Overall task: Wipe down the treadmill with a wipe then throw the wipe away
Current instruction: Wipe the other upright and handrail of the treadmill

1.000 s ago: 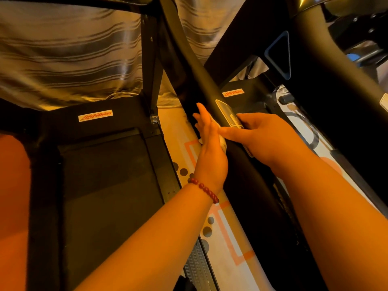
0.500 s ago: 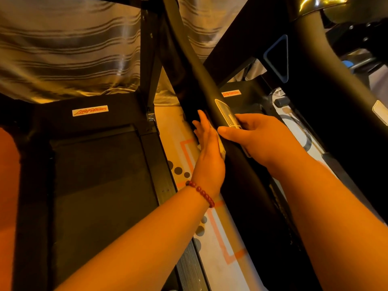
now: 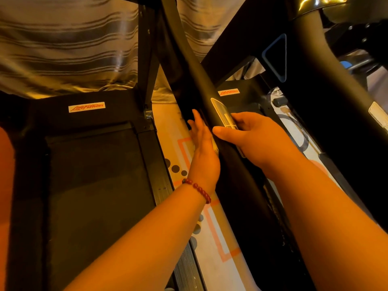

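pale floor with orange outlines and dark dots, black treadmill standing on it at left, second treadmill base at right, striped curtain hem at back

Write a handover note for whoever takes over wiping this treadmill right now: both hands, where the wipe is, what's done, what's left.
Left hand: fingers straight, pressing the wipe against the left side of the black handrail.
Right hand: grips the handrail beside its silver sensor plate.
Done: wiping is under way on the handrail; how much is clean cannot be told.
Left: finish wiping, then throw the wipe away.
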`<action>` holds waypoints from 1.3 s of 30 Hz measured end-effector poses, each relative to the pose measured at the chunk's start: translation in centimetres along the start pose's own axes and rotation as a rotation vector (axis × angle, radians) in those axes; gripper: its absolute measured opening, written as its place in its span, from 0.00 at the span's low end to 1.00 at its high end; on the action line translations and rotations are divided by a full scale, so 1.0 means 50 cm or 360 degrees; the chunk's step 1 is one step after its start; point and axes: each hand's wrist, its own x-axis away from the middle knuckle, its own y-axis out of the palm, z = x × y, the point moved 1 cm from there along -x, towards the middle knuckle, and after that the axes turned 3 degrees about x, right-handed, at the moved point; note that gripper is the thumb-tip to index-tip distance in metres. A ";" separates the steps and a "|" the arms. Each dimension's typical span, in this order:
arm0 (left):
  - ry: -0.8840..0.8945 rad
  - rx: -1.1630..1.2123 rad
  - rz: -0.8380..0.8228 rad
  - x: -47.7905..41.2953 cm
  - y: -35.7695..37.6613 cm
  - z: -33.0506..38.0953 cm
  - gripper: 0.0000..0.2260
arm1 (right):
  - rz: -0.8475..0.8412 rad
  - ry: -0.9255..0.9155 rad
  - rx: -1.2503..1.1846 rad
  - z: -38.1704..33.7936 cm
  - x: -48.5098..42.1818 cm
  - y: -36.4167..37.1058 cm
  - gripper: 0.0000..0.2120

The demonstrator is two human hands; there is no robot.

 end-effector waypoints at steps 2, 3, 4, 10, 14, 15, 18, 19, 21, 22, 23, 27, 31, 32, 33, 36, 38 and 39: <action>-0.0052 0.0003 0.0003 -0.027 -0.009 -0.002 0.15 | 0.0010 -0.0010 -0.0009 0.002 0.000 0.000 0.25; -0.0115 0.0035 -0.0005 -0.040 -0.014 -0.011 0.19 | 0.0015 -0.0013 -0.0018 0.003 0.001 0.001 0.25; -0.0169 0.0051 -0.0035 -0.046 -0.019 -0.017 0.30 | 0.0020 -0.0015 -0.0026 0.004 0.001 0.002 0.26; -0.0365 0.0110 -0.0087 -0.047 -0.022 -0.019 0.49 | 0.0044 -0.0054 0.0042 0.006 -0.001 0.004 0.27; -0.0241 0.0082 -0.0115 0.028 0.003 -0.003 0.21 | 0.0041 -0.0079 0.0072 0.005 0.003 0.003 0.26; -0.0193 0.0140 -0.0085 0.045 0.008 -0.002 0.20 | 0.0043 -0.0097 0.0116 0.004 0.004 0.004 0.25; -0.0119 0.0209 -0.0005 0.042 0.011 0.000 0.18 | 0.0010 -0.0159 0.0341 0.001 0.005 0.002 0.27; -0.0112 0.0193 0.0010 0.025 0.007 0.000 0.19 | -0.0017 -0.0155 0.0404 0.000 0.007 -0.001 0.28; -0.0156 0.0216 0.0000 -0.010 -0.006 0.002 0.21 | -0.0061 -0.0110 0.0494 0.000 0.015 -0.007 0.33; -0.0241 0.0246 -0.0008 -0.024 -0.014 0.003 0.23 | -0.0071 -0.0079 0.0536 0.003 0.024 -0.007 0.34; -0.0329 0.0272 0.0009 -0.036 -0.018 0.005 0.27 | -0.0067 -0.0059 0.0569 0.007 0.036 -0.006 0.33; -0.0149 0.0101 -0.0019 -0.013 -0.009 0.014 0.23 | 0.0022 -0.0037 0.0429 0.028 0.079 0.002 0.19; 0.0089 0.0251 -0.0104 0.023 -0.003 0.006 0.19 | 0.0006 -0.0031 0.0314 0.026 0.077 -0.001 0.14; 0.0088 0.0266 -0.0090 0.016 -0.002 -0.001 0.19 | 0.0009 -0.0033 0.0288 0.025 0.077 -0.002 0.14; 0.0084 0.0225 -0.0062 0.007 -0.001 -0.007 0.20 | 0.0016 -0.0041 0.0261 0.026 0.078 -0.001 0.13; -0.0145 -0.0017 0.0037 -0.021 -0.004 -0.020 0.25 | 0.0045 -0.0056 0.0199 0.029 0.085 0.001 0.13; -0.0187 -0.0055 0.0001 -0.011 0.002 -0.016 0.25 | 0.0046 -0.0050 0.0174 0.031 0.084 0.001 0.12; -0.0114 -0.0003 -0.0026 0.004 0.006 -0.010 0.24 | 0.0045 -0.0045 0.0177 0.032 0.082 0.001 0.12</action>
